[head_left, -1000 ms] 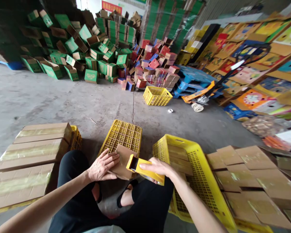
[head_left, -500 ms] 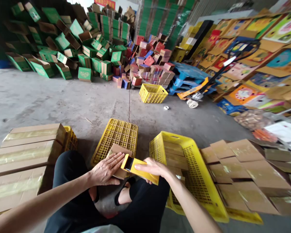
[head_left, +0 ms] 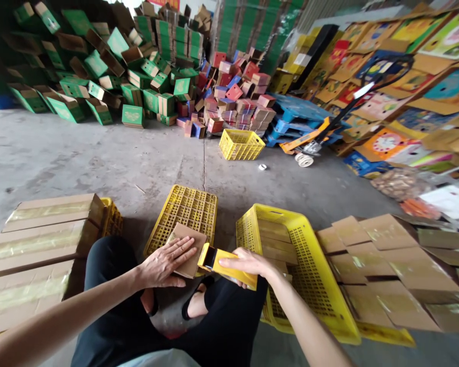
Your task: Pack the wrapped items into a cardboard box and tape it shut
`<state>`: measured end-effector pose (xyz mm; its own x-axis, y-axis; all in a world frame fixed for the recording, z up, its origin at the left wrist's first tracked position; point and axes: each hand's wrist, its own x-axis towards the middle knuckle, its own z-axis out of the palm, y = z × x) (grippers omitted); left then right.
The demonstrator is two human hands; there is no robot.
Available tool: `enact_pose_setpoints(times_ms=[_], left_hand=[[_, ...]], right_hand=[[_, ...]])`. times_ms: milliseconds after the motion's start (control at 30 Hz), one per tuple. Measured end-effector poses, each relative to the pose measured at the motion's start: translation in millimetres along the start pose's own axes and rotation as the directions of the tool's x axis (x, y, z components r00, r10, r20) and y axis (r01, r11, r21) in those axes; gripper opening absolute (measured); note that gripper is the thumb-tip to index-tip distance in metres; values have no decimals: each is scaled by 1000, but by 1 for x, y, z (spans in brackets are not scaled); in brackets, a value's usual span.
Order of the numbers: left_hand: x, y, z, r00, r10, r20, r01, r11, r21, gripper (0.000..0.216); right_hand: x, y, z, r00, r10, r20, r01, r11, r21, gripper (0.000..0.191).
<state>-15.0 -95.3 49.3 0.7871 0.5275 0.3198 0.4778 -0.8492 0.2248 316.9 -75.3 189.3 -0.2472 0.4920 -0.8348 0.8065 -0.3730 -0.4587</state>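
A small brown cardboard box [head_left: 199, 241] lies on an upturned yellow crate [head_left: 191, 204] in front of my knees. My left hand [head_left: 163, 264] rests flat across the top of the box, fingers stretched out. To its right, my right hand [head_left: 251, 263] grips a yellow tape dispenser [head_left: 221, 262] with a dark strip near its front end. That front end is close beside the box's right edge; whether they touch I cannot tell. The underside of the box is hidden.
An open yellow crate [head_left: 317, 255] on my right holds several brown boxes. Flat-looking cartons [head_left: 382, 265] are piled beyond it. Taped cartons [head_left: 42, 229] stand at my left. Further off are another yellow crate [head_left: 241, 145], a pallet jack [head_left: 309, 142] and heaps of coloured boxes.
The tape dispenser in my right hand has moved slightly right, off the box's near right part. My left hand stays flat on the box, uncovering a little more of its top.
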Motion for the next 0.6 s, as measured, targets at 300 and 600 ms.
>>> enact_pose_setpoints(times_ms=[300,600], left_hand=[[23,28,1,1000,-25,12,25,999,-28,119],[18,17,1,999,16,29,-14,999,-43,111]], right_hand=[[4,7,6,999,11,-34,-9,999,49,48],[-1,19,8,999,-27,-22,29,997,78,59]])
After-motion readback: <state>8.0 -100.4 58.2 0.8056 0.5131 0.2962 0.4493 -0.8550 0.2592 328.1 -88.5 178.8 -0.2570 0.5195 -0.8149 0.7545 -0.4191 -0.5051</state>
